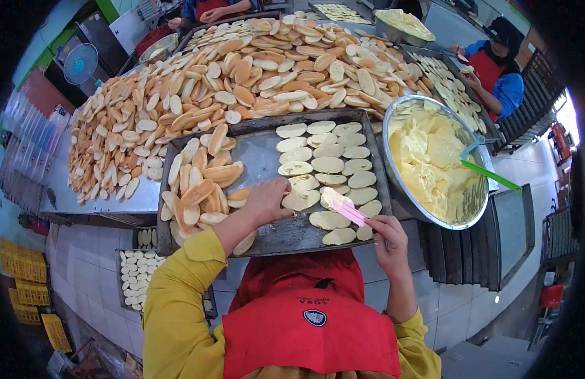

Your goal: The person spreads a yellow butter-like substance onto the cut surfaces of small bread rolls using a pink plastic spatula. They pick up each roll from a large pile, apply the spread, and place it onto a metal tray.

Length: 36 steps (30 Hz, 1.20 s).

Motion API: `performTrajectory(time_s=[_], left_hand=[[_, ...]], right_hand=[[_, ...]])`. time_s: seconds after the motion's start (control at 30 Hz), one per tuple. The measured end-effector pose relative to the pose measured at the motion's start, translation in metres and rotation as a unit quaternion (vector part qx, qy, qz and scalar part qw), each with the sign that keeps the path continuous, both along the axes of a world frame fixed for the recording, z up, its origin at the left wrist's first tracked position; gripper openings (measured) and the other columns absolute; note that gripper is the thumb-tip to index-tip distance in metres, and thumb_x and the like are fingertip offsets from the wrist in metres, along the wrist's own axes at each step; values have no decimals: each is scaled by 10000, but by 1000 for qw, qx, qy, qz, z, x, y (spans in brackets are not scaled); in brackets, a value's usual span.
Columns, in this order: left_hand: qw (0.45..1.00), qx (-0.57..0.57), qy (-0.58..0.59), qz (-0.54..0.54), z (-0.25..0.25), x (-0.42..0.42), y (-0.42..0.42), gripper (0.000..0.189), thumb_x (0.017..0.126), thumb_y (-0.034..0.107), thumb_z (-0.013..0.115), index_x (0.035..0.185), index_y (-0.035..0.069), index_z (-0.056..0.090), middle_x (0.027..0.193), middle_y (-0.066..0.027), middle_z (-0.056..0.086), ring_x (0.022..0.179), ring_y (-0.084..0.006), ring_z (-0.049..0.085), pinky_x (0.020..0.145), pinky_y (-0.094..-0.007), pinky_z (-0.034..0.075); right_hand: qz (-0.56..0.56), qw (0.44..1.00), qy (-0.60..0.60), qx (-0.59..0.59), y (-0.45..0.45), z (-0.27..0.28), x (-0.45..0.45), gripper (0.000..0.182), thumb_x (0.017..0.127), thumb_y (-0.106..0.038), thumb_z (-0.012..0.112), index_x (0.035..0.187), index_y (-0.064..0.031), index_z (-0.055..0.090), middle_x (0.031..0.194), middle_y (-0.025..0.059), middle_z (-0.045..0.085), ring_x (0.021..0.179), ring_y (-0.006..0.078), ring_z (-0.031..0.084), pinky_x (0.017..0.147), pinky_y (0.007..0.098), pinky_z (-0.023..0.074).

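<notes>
My left hand is low over a dark metal baking tray, its fingertips at the left edge of a cream-coated bread slice. Whether they grip the slice or only touch it, I cannot tell. In my right hand is a pink spatula with pale cream on its blade, held over the coated slices at the tray's right. Rows of coated oval slices fill that side. Uncoated bread slices lie heaped at the tray's left.
A steel bowl of yellow cream, with a green-handled spatula in it, stands right of the tray. Behind lies a large bread pile. Co-workers stand around the table. Trays of slices sit low at left.
</notes>
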<state>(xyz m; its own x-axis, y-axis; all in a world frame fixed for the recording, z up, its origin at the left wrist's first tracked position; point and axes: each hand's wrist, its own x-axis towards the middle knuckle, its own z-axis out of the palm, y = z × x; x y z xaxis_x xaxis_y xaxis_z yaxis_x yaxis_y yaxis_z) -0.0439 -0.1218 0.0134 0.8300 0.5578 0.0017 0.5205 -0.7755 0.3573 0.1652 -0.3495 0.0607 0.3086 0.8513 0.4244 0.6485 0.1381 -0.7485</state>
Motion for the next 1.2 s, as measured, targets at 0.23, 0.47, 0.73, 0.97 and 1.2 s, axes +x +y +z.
performTrajectory(time_s=[0.23, 0.47, 0.73, 0.97, 1.2], left_hand=[[970, 61, 226, 68, -1, -46, 42, 337, 661, 191, 687, 966, 83, 591, 1002, -114, 595, 949, -285, 586, 755, -420, 473], [980, 23, 175, 93, 14, -79, 44, 283, 714, 142, 613, 988, 71, 620, 893, -147, 626, 866, -322, 601, 765, -423, 472], [986, 35, -7, 160, 14, -80, 48, 181, 812, 162, 545, 940, 41, 586, 918, -150, 639, 827, -301, 618, 708, -414, 479], [751, -472, -402, 227, 52, -66, 21, 246, 892, 146, 448, 1086, 4, 497, 917, -74, 611, 719, -134, 582, 579, -255, 476], [958, -52, -232, 160, 30, -88, 40, 320, 847, 82, 487, 1164, 36, 493, 1001, -116, 603, 824, -259, 594, 683, -353, 489]], right_hand=[[9, 998, 59, -13, 1, -10, -2, 359, 699, 115, 510, 995, -37, 643, 903, 126, 604, 834, 263, 576, 749, 313, 448], [51, 997, 60, -10, 13, -12, -9, 367, 692, 120, 494, 991, -36, 637, 906, 130, 611, 841, 257, 587, 727, 298, 453], [-247, 932, -250, -84, 28, 81, 71, 233, 807, -39, 504, 970, -99, 659, 788, 119, 640, 736, 290, 626, 632, 353, 480], [-112, 822, -422, -366, 59, 49, 135, 168, 743, -181, 571, 838, -115, 693, 760, 137, 645, 762, 312, 625, 672, 385, 493], [-112, 948, -44, -295, 24, 62, 162, 226, 757, -62, 519, 893, 51, 660, 625, 103, 596, 559, 137, 557, 537, 270, 432]])
